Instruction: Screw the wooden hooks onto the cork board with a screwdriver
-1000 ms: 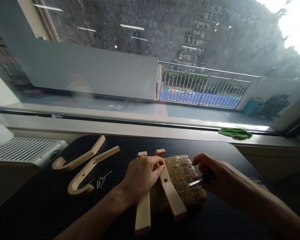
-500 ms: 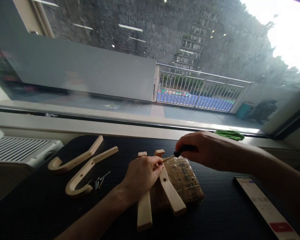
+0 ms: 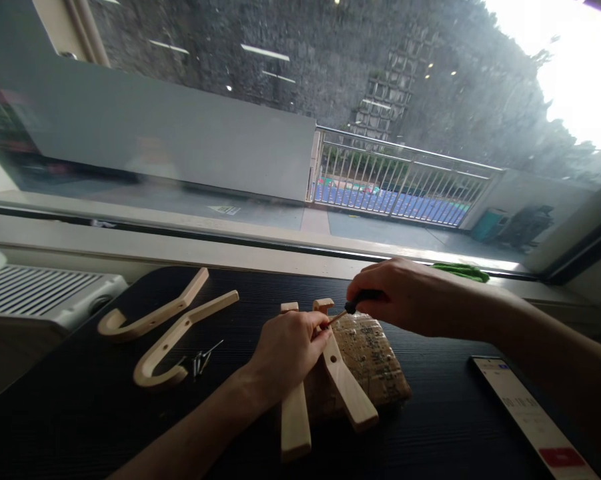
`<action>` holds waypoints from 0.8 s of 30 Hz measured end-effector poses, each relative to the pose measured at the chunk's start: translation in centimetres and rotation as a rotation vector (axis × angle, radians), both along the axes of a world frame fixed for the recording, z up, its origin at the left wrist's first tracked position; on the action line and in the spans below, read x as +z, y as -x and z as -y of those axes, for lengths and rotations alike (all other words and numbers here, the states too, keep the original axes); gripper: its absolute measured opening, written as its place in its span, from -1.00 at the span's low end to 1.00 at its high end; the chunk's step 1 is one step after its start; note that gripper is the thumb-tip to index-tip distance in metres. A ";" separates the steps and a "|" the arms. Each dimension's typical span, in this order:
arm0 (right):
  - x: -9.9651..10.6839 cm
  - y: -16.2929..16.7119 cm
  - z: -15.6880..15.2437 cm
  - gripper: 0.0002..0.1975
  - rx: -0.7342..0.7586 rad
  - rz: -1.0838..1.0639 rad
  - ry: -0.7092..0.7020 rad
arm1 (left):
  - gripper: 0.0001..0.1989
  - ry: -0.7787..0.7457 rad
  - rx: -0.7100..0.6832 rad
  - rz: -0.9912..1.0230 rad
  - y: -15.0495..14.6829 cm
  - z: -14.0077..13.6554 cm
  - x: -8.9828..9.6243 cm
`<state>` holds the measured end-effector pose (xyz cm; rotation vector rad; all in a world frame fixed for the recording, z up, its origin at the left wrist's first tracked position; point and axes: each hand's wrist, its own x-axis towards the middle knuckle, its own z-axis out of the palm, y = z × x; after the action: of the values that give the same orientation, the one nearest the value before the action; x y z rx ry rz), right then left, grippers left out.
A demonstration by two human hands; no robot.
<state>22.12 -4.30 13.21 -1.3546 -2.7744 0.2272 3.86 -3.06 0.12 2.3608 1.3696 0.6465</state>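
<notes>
My right hand [image 3: 405, 297] is wrapped round the black handle of a screwdriver [image 3: 367, 297]. The shaft slants down to the left, its tip meeting a pale wooden hook [image 3: 351, 395] near the curled end. With thumb and fingertips, my left hand [image 3: 291, 343] pinches that hook beside the tip; a screw there, if any, is hidden by the fingers. A second wooden hook [image 3: 295, 423] passes beneath my left hand. Under the gripped hook lies a tape-wrapped cardboard slab [image 3: 377, 363].
Two more wooden hooks, one farther [image 3: 153, 319] and one nearer [image 3: 153, 360], lie left on the black table [image 3: 80, 407]. Several loose screws [image 3: 197, 363] are beside them. A phone [image 3: 530, 417] lies at right, a green cloth [image 3: 460, 271] on the sill, a radiator [image 3: 50, 293] at left.
My right hand and the screwdriver have shifted slightly left, and its grip looks a little turned. My left hand keeps hold of the hook. The whole view has moved slightly.
</notes>
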 end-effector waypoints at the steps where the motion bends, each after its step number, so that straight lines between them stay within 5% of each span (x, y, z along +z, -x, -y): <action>1: 0.0 0.0 0.0 -0.79 0.001 0.004 -0.002 | -0.79 0.000 0.002 0.001 0.0 0.0 0.0; 24: 0.1 0.7 -0.9 -0.76 0.103 0.054 -0.039 | -0.80 0.017 -0.001 0.000 -0.1 0.1 0.4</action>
<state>21.38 -3.44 13.34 -1.2288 -2.8806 0.1408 3.97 -3.20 0.51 2.3485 1.3680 0.6317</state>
